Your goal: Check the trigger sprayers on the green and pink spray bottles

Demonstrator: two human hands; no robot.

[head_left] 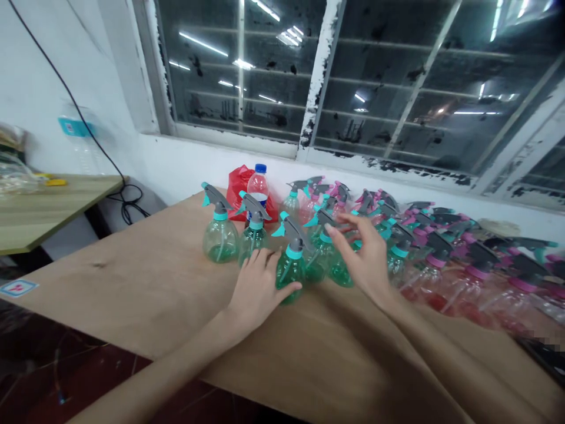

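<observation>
My left hand [258, 280] is wrapped around a green spray bottle [290, 275], its thumb across the front of the clear body. The bottle stands upright on the table, with a grey and teal trigger head. My right hand [362, 250] hovers among the bottles just to the right, fingers curved and apart. Its thumb tip overlaps the grey head of another green spray bottle [315, 268]; whether they touch I cannot tell. Two more green bottles, one at the far left [220, 241] and one behind my left hand [253, 235], stand upright nearby.
Several red spray bottles [470, 288] with pink collars crowd the right side. Against the wall sit a red plastic bag [238, 184] and a blue-capped bottle [259, 185]. A brown wooden table [145, 282] carries them. A side table [57, 206] and black cable [128, 200] lie left.
</observation>
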